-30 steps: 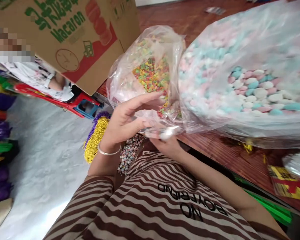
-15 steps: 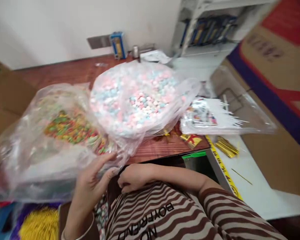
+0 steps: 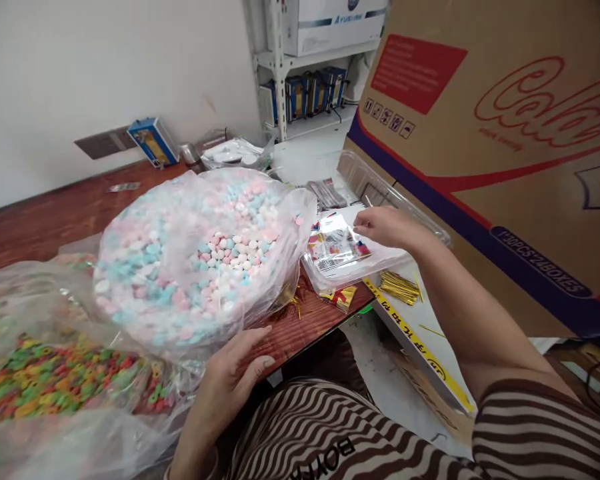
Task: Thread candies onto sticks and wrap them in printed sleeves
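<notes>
My left hand [image 3: 230, 377] rests at the table's front edge with thumb and fingers apart, beside a clear bag of pastel candies [image 3: 190, 253]. To its left lies a bag of colourful ring-shaped candies [image 3: 55, 377]. My right hand [image 3: 380, 225] is over a clear plastic tray [image 3: 443, 235] on the right, its fingers bent together above white sticks or papers. Whatever those fingers hold is too small to make out. Printed clear packets [image 3: 335, 243] lie just left of the right hand.
Gold twist ties [image 3: 401, 288] lie near a yellow printed strip [image 3: 420, 347]. A large cardboard box [image 3: 480, 153] stands at the right. Behind are a white shelf [image 3: 280, 73] and a blue box [image 3: 154, 141] against the wall.
My right hand has moved from in front of the shirt out to the tray on the right. My left hand remains near the table edge. The view has turned to the right.
</notes>
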Action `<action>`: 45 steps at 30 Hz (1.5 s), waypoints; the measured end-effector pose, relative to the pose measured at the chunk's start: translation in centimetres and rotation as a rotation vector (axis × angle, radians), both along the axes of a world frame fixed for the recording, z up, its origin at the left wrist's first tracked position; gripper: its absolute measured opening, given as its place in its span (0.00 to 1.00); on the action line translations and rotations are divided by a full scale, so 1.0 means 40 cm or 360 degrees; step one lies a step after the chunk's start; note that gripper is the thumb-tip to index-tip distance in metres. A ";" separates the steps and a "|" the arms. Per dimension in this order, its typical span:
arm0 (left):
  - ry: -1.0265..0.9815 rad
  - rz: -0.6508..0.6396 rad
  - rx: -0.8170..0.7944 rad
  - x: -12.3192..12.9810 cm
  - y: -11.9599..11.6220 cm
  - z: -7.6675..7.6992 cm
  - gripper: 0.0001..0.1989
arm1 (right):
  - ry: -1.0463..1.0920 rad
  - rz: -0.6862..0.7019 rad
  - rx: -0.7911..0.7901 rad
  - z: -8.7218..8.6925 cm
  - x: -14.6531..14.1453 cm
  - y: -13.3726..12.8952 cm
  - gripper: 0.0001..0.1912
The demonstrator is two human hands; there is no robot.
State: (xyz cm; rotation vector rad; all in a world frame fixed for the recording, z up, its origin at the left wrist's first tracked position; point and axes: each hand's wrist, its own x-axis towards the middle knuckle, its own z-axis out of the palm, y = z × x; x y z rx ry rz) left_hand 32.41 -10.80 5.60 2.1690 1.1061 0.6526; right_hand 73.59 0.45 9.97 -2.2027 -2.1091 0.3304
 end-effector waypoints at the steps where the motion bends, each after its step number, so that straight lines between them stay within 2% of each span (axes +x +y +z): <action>1: 0.0015 0.0016 -0.0002 -0.002 0.002 -0.006 0.16 | -0.0123 -0.0104 -0.0054 -0.011 0.031 0.030 0.11; 3: 0.0041 0.0054 0.0009 -0.011 0.006 -0.018 0.15 | -0.0224 -0.0219 -0.0199 -0.028 0.085 0.068 0.13; 6: 0.0074 0.0087 0.0033 -0.019 0.022 -0.033 0.15 | -0.0182 -0.0190 -0.0332 -0.051 0.126 0.078 0.13; 9: 0.0082 0.0077 0.0050 -0.006 0.041 -0.039 0.15 | -0.0127 -0.0106 -0.0384 -0.081 0.119 0.067 0.10; 12: 0.0096 0.0032 0.0035 0.016 0.057 -0.038 0.16 | -0.0141 -0.0121 -0.0347 -0.107 0.107 0.062 0.09; 14: 0.0112 -0.0003 0.0011 0.026 0.063 -0.035 0.16 | -0.0168 -0.0194 -0.0290 -0.108 0.109 0.060 0.11; 17: 0.0075 -0.0003 -0.0040 0.034 0.067 -0.028 0.16 | -0.0238 -0.0365 -0.0147 -0.074 0.101 0.031 0.15; 20: -0.0110 0.0104 -0.0173 0.054 0.061 -0.016 0.15 | -0.0251 -0.0466 0.0204 -0.019 0.022 -0.049 0.17; 21: -0.0212 0.0152 -0.0248 0.066 0.056 -0.011 0.16 | -0.0094 -0.0453 0.0506 -0.006 -0.025 -0.085 0.14; 22: -0.0348 0.0215 -0.0329 0.080 0.051 -0.007 0.17 | 0.0160 -0.0274 0.0708 0.003 -0.080 -0.124 0.09; 23: -0.0512 0.0278 -0.0402 0.094 0.047 -0.004 0.18 | 0.0460 -0.0022 0.0791 0.005 -0.140 -0.163 0.07; 25: -0.0872 0.0396 -0.0537 0.119 0.043 -0.001 0.21 | 0.0961 0.0456 0.0676 -0.011 -0.261 -0.234 0.06; 26: -0.1031 0.0425 -0.0563 0.126 0.043 -0.001 0.22 | 0.1103 0.0565 0.0617 -0.027 -0.316 -0.263 0.06; 28: -0.1174 0.0513 -0.0517 0.127 0.043 -0.001 0.18 | 0.1315 0.0646 0.0490 -0.067 -0.406 -0.301 0.07; 30: -0.1198 0.0616 -0.0464 0.113 0.042 0.001 0.14 | 0.1468 0.0634 0.0382 -0.106 -0.465 -0.316 0.08; 34: -0.1232 0.0736 -0.0442 0.071 0.030 0.007 0.10 | 0.1616 0.0601 0.0279 -0.147 -0.512 -0.306 0.09; 40: -0.1341 0.0836 -0.0456 0.033 0.017 -0.005 0.10 | 0.1572 0.0600 0.0264 -0.154 -0.530 -0.288 0.08; 45: -0.1350 0.0860 -0.0407 0.025 0.014 -0.017 0.11 | 0.1503 0.0602 0.0258 -0.162 -0.544 -0.276 0.07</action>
